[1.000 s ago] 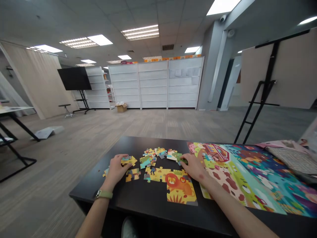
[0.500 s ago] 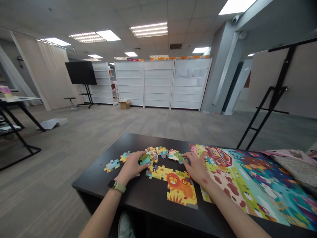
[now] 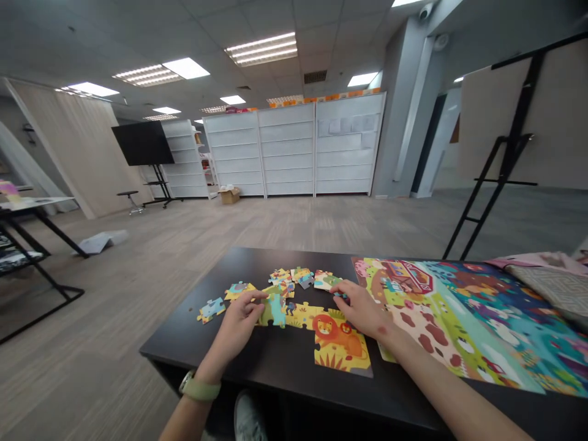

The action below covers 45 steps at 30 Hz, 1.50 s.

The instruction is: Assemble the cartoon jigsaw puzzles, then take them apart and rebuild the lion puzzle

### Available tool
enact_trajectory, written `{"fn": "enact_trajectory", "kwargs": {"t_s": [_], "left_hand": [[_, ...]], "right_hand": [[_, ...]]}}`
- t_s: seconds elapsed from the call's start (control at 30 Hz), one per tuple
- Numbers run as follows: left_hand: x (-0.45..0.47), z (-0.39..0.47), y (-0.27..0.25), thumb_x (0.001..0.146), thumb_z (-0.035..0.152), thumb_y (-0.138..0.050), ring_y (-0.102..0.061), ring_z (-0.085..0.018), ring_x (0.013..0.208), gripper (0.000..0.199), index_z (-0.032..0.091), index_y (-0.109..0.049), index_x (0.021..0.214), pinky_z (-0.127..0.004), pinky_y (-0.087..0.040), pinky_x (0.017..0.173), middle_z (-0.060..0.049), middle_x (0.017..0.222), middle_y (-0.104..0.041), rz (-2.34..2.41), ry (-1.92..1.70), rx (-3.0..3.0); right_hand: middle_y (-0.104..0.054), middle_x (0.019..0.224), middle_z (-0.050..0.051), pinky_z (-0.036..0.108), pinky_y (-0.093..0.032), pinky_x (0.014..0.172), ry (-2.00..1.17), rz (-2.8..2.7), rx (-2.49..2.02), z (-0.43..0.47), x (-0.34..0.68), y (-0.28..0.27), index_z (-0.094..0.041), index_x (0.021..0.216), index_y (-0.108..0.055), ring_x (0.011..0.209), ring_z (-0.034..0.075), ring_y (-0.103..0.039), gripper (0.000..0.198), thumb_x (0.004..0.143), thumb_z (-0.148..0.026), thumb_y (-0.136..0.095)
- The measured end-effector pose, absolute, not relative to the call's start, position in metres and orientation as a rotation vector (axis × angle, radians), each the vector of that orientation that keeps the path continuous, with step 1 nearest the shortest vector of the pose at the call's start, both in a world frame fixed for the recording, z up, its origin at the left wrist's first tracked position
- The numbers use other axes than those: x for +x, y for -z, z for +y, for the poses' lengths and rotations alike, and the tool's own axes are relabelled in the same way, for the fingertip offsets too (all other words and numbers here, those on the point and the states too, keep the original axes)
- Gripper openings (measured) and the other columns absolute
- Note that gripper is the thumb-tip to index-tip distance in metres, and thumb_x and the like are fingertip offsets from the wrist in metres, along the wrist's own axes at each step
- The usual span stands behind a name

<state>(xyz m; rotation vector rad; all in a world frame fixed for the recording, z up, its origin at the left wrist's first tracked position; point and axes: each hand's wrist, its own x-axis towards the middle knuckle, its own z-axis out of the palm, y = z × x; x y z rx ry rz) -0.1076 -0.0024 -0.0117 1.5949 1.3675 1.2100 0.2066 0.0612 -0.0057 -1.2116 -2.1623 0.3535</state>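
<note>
On black table (image 3: 271,361), left hand (image 3: 239,323) pinching green piece (image 3: 275,305); right hand (image 3: 362,308), grip unclear; carpet (image 3: 294,226), white shelves (image 3: 287,153) beyond.

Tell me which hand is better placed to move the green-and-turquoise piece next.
Probably the left hand: it holds the green-and-turquoise piece, while the right hand is at other pieces, farther right.

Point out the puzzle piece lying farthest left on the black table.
The mostly pale-blue piece with some yellow, out to the left of the left hand; all the others sit farther right.
</note>
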Motion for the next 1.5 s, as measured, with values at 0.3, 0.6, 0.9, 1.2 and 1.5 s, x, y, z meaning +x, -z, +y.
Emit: {"fn": "enact_trajectory", "kwargs": {"t_s": [0.3, 0.6, 0.9, 1.2, 1.5], "left_hand": [[-0.097, -0.021, 0.01, 0.073, 0.024, -0.062, -0.056, -0.014, 0.065, 0.029, 0.018, -0.065, 0.101, -0.024, -0.042, 0.061, 0.002, 0.075, -0.058, 1.428, -0.943, 1.746], [-0.099, -0.036, -0.001, 0.07, 0.042, -0.078, -0.053, -0.015, 0.055, 0.028, 0.022, -0.06, 0.076, -0.024, -0.028, 0.052, 0.006, 0.056, -0.056, 1.743, -0.551, 2.042], [-0.093, -0.039, -0.008, 0.083, 0.035, -0.071, -0.062, -0.026, 0.103, 0.021, 0.03, -0.077, 0.102, -0.034, -0.047, 0.093, -0.006, 0.111, -0.064, 1.459, -0.627, 2.246], [-0.093, -0.042, -0.01, 0.081, 0.028, -0.074, -0.058, -0.025, 0.108, 0.009, 0.026, -0.072, 0.089, -0.032, -0.047, 0.092, -0.005, 0.12, -0.058, 1.431, -0.577, 2.119], [-0.122, -0.037, -0.012, 0.078, 0.026, -0.075, -0.059, -0.023, 0.106, 0.027, 0.028, -0.073, 0.105, -0.028, -0.049, 0.082, -0.005, 0.122, -0.059, 1.408, -0.552, 2.138]], "right_hand": [[-0.068, 0.101, 0.006, 0.035, -0.049, 0.085, -0.367, -2.164, -1.212, 0.062, 0.209, 0.008, -0.021, 0.097, -0.067, 0.091, 0.022, -0.064, 0.018, 0.089, -0.021, -0.05], [-0.069, 0.1, 0.006, 0.035, -0.049, 0.085, -0.385, -2.172, -1.205, 0.059, 0.206, 0.004, -0.021, 0.096, -0.067, 0.091, 0.021, -0.065, 0.019, 0.088, -0.019, -0.05], [-0.07, 0.098, 0.006, 0.035, -0.049, 0.083, -0.373, -2.171, -1.188, 0.06, 0.207, 0.007, -0.021, 0.095, -0.067, 0.09, 0.021, -0.065, 0.019, 0.087, -0.018, -0.05], [-0.07, 0.097, 0.005, 0.035, -0.049, 0.083, -0.387, -2.174, -1.197, 0.058, 0.206, 0.004, -0.021, 0.094, -0.067, 0.089, 0.021, -0.065, 0.019, 0.088, -0.018, -0.049], [-0.07, 0.096, 0.005, 0.034, -0.048, 0.082, -0.389, -2.194, -1.175, 0.057, 0.206, 0.002, -0.022, 0.093, -0.067, 0.091, 0.021, -0.065, 0.018, 0.087, -0.017, -0.05]]}}
